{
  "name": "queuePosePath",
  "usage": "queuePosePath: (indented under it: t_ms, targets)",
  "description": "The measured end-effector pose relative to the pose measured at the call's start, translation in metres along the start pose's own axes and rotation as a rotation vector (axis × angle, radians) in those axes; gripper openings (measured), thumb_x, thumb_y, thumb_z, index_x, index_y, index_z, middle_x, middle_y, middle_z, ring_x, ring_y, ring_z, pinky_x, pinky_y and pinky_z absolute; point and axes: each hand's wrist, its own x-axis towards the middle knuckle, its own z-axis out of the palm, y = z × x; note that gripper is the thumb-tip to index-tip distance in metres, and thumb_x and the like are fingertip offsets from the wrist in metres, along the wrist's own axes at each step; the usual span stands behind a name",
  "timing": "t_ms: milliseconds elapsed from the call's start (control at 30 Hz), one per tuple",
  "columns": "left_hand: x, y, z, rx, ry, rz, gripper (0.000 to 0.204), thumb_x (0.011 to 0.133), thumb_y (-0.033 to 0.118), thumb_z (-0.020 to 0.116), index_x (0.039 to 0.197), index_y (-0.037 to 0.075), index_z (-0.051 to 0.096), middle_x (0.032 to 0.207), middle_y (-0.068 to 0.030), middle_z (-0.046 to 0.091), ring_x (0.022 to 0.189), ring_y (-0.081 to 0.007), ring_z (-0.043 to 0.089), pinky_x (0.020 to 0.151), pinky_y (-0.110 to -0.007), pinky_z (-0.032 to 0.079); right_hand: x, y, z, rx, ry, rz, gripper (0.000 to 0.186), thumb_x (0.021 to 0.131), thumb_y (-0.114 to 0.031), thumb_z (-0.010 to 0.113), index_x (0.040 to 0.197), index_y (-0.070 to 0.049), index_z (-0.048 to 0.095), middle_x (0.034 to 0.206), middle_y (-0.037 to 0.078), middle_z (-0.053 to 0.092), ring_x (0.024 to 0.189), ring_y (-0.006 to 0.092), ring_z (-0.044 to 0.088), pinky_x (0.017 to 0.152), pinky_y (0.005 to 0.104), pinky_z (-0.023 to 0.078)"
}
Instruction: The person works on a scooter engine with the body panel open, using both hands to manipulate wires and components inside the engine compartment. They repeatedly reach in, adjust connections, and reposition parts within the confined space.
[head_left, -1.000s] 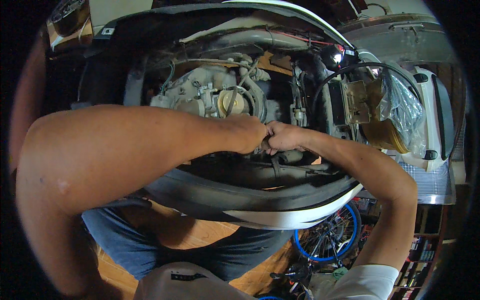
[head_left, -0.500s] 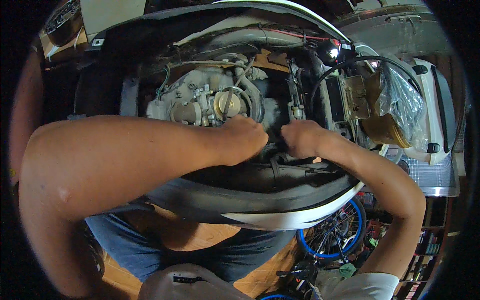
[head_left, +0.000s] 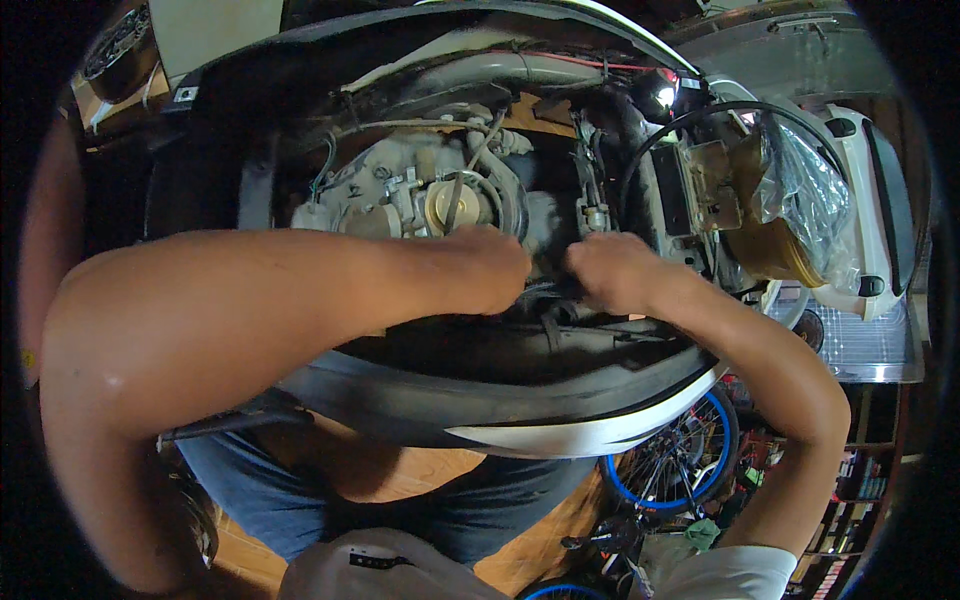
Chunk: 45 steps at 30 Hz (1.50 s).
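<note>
Both my hands reach into the opened body of a motor scooter, its inner parts laid bare. My left hand (head_left: 487,268) is closed just below a carburetor with a round brass-coloured cap (head_left: 453,204). Opposite it, a short gap to the right, is my right hand (head_left: 612,272), its fingers curled inward below a small metal fitting (head_left: 595,215). The fingertips of both hands are hidden, so what they grip cannot be seen. A grey, dusty engine (head_left: 375,178) lies beyond my left forearm, and a thin hose (head_left: 470,165) crosses over the carburetor.
The scooter's white and black side panel (head_left: 560,437) curves between my body and the hands. To the right are a clear plastic bag (head_left: 805,190), a black cable (head_left: 720,112) and a white tail piece (head_left: 862,215). A blue-rimmed bicycle wheel (head_left: 672,450) stands below.
My left hand has shifted slightly up and left, and the right hand slightly right, so the gap between them is a little wider. Both remain closed.
</note>
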Motion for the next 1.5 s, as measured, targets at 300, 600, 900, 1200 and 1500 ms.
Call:
queuePosePath:
  t_ms: [300, 600, 900, 1200, 1500]
  targets:
    - [0.001, 0.014, -0.022, 0.108, -0.168, -0.055, 0.021, 0.079, 0.011, 0.068, 0.097, 0.003, 0.076, 0.103, -0.0177, 0.073, 0.098, -0.0351, 0.071, 0.077, -0.047, 0.058, -0.01, 0.008, -0.006, -0.216, 0.011, -0.064, 0.015, 0.084, -0.012, 0.06, 0.094, -0.008, 0.07, 0.095, 0.016, 0.071, 0.095, 0.0345, 0.069, 0.081, 0.0454, 0.055]
    - [-0.007, 0.003, -0.013, 0.105, -0.125, 0.036, 0.019, 0.077, 0.009, 0.067, 0.094, 0.003, 0.076, 0.097, -0.0189, 0.074, 0.093, -0.0361, 0.072, 0.074, -0.048, 0.058, -0.054, 0.021, -0.013, -0.085, 0.437, -0.035, 0.014, 0.075, -0.006, 0.066, 0.088, -0.005, 0.069, 0.091, 0.016, 0.067, 0.09, 0.0356, 0.065, 0.077, 0.0454, 0.054]
    - [-0.007, 0.001, 0.0, 0.134, 0.036, 0.129, 0.016, 0.081, 0.01, 0.065, 0.09, 0.004, 0.076, 0.09, -0.0173, 0.074, 0.088, -0.0356, 0.072, 0.073, -0.046, 0.058, -0.096, 0.013, -0.002, 0.066, 0.713, 0.248, 0.019, 0.077, 0.0, 0.07, 0.096, 0.0, 0.071, 0.093, 0.014, 0.064, 0.094, 0.0365, 0.056, 0.083, 0.0446, 0.048]
    - [-0.004, 0.01, -0.02, 0.183, -0.198, 0.024, 0.019, 0.079, 0.007, 0.066, 0.095, 0.001, 0.075, 0.097, -0.0202, 0.073, 0.093, -0.0389, 0.071, 0.075, -0.05, 0.058, -0.09, 0.015, 0.008, 0.095, 0.843, 0.212, 0.014, 0.079, -0.005, 0.071, 0.092, -0.001, 0.073, 0.091, 0.014, 0.065, 0.087, 0.0353, 0.059, 0.078, 0.0441, 0.049]
    - [-0.012, 0.006, -0.014, 0.092, -0.123, 0.01, 0.019, 0.082, 0.009, 0.063, 0.095, 0.001, 0.075, 0.101, -0.0198, 0.073, 0.099, -0.0376, 0.07, 0.077, -0.05, 0.057, -0.081, 0.011, 0.003, 0.271, 0.723, 0.25, 0.016, 0.084, -0.005, 0.069, 0.098, 0.003, 0.071, 0.093, 0.019, 0.064, 0.089, 0.0411, 0.064, 0.08, 0.0452, 0.051]
